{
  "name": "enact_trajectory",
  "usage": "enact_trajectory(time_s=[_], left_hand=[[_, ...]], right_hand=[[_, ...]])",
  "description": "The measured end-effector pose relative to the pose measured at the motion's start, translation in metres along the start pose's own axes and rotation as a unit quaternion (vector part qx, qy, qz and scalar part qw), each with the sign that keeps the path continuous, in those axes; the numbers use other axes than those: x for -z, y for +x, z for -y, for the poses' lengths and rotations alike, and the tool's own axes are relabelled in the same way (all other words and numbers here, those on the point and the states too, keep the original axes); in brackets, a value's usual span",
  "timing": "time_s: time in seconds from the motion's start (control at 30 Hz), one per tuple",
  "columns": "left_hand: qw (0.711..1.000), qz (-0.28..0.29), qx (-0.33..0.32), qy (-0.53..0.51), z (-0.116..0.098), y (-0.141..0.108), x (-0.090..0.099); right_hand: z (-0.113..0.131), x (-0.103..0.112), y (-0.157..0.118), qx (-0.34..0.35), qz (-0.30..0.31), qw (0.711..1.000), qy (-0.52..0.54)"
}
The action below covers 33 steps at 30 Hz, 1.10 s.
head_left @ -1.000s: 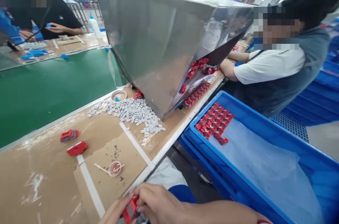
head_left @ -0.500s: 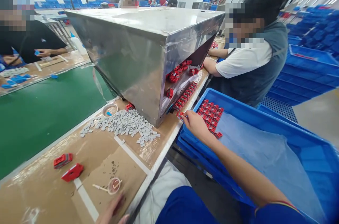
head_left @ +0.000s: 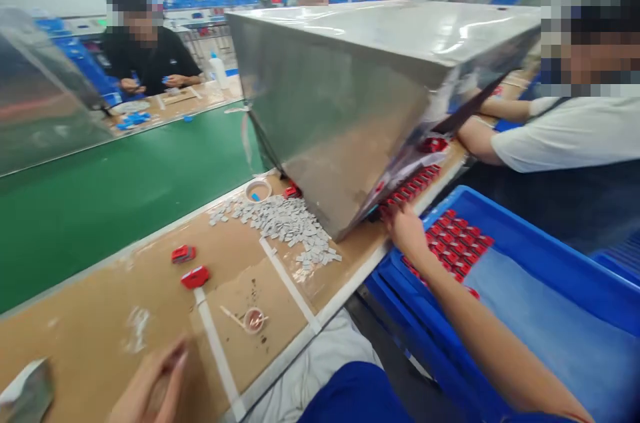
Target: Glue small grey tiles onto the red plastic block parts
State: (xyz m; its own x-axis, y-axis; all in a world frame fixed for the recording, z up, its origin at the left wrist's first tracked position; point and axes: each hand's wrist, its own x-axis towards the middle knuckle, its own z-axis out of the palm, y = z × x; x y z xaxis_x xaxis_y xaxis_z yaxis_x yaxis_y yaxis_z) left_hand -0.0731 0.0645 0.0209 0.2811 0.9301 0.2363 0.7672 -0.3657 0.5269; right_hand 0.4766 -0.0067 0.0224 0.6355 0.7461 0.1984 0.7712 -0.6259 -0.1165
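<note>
- Brown tabletop (head_left: 90, 316) lies below the left hand (head_left: 155, 379), which slants up from the bottom edge, its fingers curled inward and drawn close together; whether they pinch anything, I cannot tell.
- Beyond those fingers, well apart from them, sit two red pieces: the upper red piece (head_left: 183, 253) and, nearer the hand, the lower red piece (head_left: 195, 277).
- Right of these, a small round cup (head_left: 254, 320) stands among dark bits, with the pile of grey chips (head_left: 290, 223) farther back.
- At the metal hood's (head_left: 340, 116) lower edge, the right hand (head_left: 393, 211) reaches forward, forearm stretched past the blue bin (head_left: 545, 236), fingers bent downward.
- Its fingertips meet the near end of the red row (head_left: 414, 186); blur hides whether they grip a piece.
</note>
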Motion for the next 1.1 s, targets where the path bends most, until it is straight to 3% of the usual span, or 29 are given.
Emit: enact_trajectory(time_s=[0.1,0.17,0.2,0.27,0.4,0.53,0.6,0.63,0.67,0.77,0.8,0.87,0.97,1.03,1.1], left_hand=[[0.998,-0.003,-0.062,0.030,-0.001,0.045,-0.007],[0.996,0.028,-0.074,0.041,-0.003,0.072,-0.016],[0.996,0.048,-0.067,0.038,-0.005,0.082,-0.020],[0.997,0.076,-0.027,0.010,-0.011,0.096,-0.029],[0.998,0.056,0.021,-0.029,-0.018,0.104,-0.037],[0.992,0.032,0.069,-0.097,-0.015,0.094,-0.030],[0.977,0.016,0.108,-0.182,-0.014,0.078,-0.021],[0.956,0.006,0.137,-0.259,-0.015,0.068,-0.016],[0.917,-0.005,0.170,-0.362,-0.017,0.056,-0.012],[0.736,-0.021,0.247,-0.630,-0.029,0.019,-0.005],[0.693,-0.022,0.257,-0.673,-0.033,0.009,-0.005],[0.637,-0.023,0.269,-0.722,-0.042,-0.007,-0.008],[0.596,-0.013,0.286,-0.750,-0.051,-0.020,-0.017],[0.596,-0.006,0.289,-0.749,-0.055,-0.024,-0.023],[0.614,-0.005,0.288,-0.735,-0.058,-0.027,-0.027]], right_hand=[[0.002,0.017,-0.020,0.003,-0.046,0.999,0.015],[0.005,0.027,-0.042,0.013,-0.136,0.988,0.076],[0.009,0.030,-0.055,0.032,-0.145,0.983,0.108],[0.019,0.032,-0.083,0.061,-0.120,0.977,0.162],[0.051,0.020,-0.125,0.112,-0.007,0.950,0.290],[0.078,0.004,-0.134,0.122,0.075,0.926,0.350],[0.087,-0.001,-0.132,0.130,0.102,0.915,0.368],[0.091,-0.003,-0.131,0.135,0.115,0.910,0.375],[0.096,-0.005,-0.130,0.141,0.128,0.905,0.382],[0.113,-0.009,-0.132,0.170,0.163,0.884,0.405],[0.119,-0.009,-0.135,0.184,0.175,0.873,0.416],[0.135,-0.007,-0.140,0.221,0.201,0.848,0.438],[0.159,0.001,-0.144,0.300,0.225,0.807,0.457],[0.173,0.007,-0.144,0.347,0.222,0.787,0.460],[0.185,0.013,-0.141,0.378,0.215,0.774,0.460]])
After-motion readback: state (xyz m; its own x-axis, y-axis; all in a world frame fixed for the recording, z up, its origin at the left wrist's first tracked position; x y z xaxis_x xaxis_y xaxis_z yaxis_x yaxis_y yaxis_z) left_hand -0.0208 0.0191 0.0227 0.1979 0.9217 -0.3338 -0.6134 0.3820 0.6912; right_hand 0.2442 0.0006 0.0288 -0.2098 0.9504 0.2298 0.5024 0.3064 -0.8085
